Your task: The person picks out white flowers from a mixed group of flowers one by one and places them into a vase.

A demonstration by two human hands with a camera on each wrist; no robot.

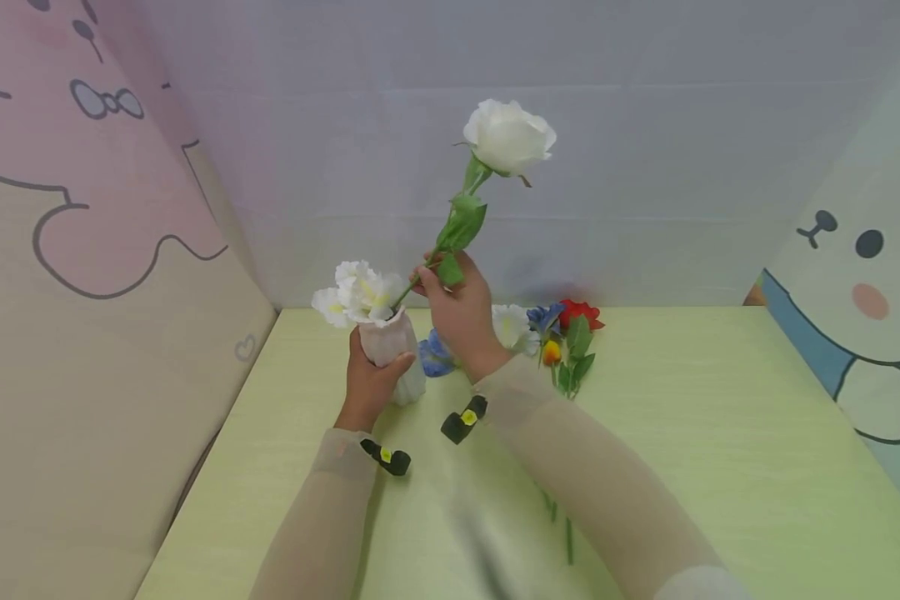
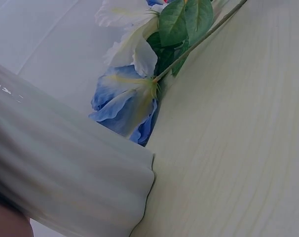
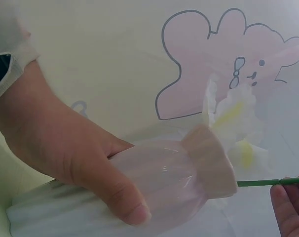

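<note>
Right hand (image 1: 459, 310) pinched white rose (image 1: 510, 137), stem at mouth of vase (image 1: 388, 337); left hand (image 1: 373, 383) gripped vase. White-yellow blooms (image 1: 363, 292) already in. Red flower (image 1: 579, 313), blue flower (image 1: 437, 357) lay on table (image 1: 720, 417), not yet in.

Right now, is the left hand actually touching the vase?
Touching. The right wrist view shows it: the left hand grips the vase, its thumb lying against the side with no gap visible.

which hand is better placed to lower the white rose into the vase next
Probably the right hand: it pinches the white rose by its stem, above the vase, while the left hand is occupied gripping the vase.
</note>
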